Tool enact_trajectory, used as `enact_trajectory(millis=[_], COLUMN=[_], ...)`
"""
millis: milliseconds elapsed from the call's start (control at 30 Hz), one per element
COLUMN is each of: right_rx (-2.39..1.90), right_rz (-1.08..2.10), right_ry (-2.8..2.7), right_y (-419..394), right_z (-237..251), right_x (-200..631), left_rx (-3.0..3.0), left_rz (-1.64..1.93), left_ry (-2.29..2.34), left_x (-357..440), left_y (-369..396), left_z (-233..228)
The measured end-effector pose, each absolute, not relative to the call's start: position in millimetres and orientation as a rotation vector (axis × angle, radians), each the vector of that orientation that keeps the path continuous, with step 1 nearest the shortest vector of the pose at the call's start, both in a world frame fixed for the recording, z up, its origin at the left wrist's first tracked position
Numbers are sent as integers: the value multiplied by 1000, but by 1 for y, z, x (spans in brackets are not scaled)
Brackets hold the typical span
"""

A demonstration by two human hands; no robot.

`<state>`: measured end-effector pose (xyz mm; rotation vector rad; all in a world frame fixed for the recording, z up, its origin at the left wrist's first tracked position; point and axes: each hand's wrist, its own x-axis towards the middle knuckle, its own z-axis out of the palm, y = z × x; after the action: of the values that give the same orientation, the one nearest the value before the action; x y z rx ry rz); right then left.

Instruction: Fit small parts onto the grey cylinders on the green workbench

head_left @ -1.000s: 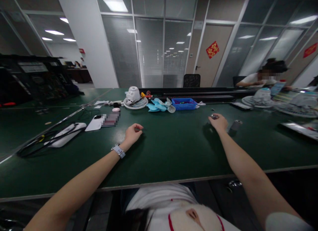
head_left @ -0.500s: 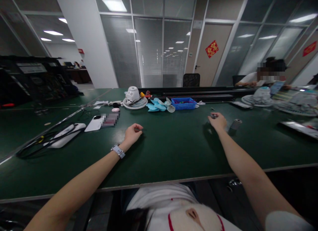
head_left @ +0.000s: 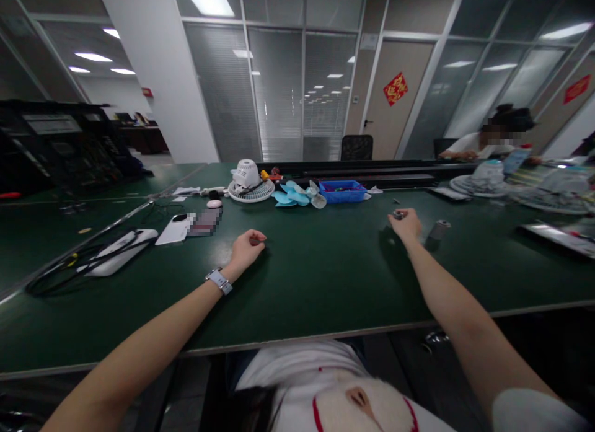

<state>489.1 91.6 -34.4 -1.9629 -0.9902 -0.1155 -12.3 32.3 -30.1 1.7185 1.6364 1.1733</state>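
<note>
The right hand (head_left: 408, 226) pinches a metal piece (head_left: 398, 215), seemingly for control, a cylinder (head_left: 439, 230) near its fingers; the left hand (head_left: 246, 249) curls its fingers, contents impossible to tell.

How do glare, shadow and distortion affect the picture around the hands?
Head view: pale glare on the green table beside the left hand; head view: dark shadow by the right hand, its small metal part too small to make out; head view: wide-angle stretch, walls leaning outward toward the top.
</note>
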Motion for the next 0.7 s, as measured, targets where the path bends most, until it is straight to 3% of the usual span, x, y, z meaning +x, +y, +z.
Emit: enact_trajectory(millis=[500,700], right_rx=[-2097,-1863], right_rz=[91,240], right_ry=[-884,-1180], right_y=[96,85], right_z=[-33,-29], right_x=[491,403], left_rx=[1710,1838], left_rz=[1187,1205], left_ry=[1624,1564], left_x=[-13,-9], left_y=[33,28], left_z=[-31,-28])
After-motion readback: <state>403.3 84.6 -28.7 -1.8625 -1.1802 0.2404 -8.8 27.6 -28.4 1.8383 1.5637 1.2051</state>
